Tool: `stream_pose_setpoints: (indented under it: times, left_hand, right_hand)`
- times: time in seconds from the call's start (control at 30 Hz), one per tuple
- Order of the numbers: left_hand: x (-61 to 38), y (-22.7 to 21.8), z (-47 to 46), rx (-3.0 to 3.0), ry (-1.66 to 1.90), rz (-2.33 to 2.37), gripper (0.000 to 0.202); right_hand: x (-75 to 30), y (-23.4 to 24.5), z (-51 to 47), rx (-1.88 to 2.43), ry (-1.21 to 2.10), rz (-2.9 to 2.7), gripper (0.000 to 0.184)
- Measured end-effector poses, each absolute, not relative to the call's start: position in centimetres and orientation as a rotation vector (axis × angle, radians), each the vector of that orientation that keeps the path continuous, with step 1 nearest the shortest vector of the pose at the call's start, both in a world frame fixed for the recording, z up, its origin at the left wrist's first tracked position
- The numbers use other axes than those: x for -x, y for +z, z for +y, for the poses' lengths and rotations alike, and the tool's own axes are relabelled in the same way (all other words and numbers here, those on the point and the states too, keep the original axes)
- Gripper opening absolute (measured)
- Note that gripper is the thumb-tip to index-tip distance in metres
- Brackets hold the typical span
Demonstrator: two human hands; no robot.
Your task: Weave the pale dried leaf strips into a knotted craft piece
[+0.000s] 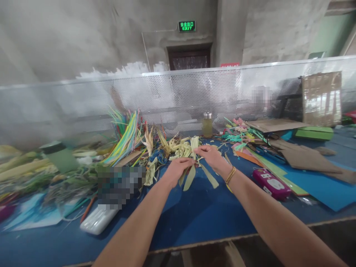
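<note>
Over the middle of the blue table (205, 218), my two hands meet at a piece of pale yellow-green corn husk (189, 178). My left hand (179, 170) pinches its lower part, with husk ends hanging below the fingers. My right hand (211, 156), with a gold band on the wrist, grips it slightly higher, and one end stands up above the fingertips. The exact finger contact is partly hidden. Just behind the hands lies a heap of husk strips (178, 148), and a dried husk bundle (148, 139) stands left of it.
Colourful pipe cleaners (126, 139) and tangled green fibre (75, 185) lie left, near a green cup (59, 157). A glass bottle (207, 125) stands behind. At right are a magenta case (271, 184), cardboard (311, 155) and blue paper (319, 185). A perforated metal screen (244, 92) borders the back.
</note>
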State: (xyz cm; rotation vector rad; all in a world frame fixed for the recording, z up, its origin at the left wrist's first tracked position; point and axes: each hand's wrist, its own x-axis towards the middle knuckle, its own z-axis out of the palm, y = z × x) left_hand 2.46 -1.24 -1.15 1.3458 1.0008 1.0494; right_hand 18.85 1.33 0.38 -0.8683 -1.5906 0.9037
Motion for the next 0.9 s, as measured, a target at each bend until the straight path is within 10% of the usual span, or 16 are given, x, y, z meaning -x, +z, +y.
stream_pose_setpoints:
  times: [0.9]
  left_hand:
    - [-0.2, 1.0, -1.8, -2.189, 1.027, 1.213, 0.018]
  right_hand:
    - [-18.8, 0.0, 1.1, 0.799, 1.025, -1.940, 0.028]
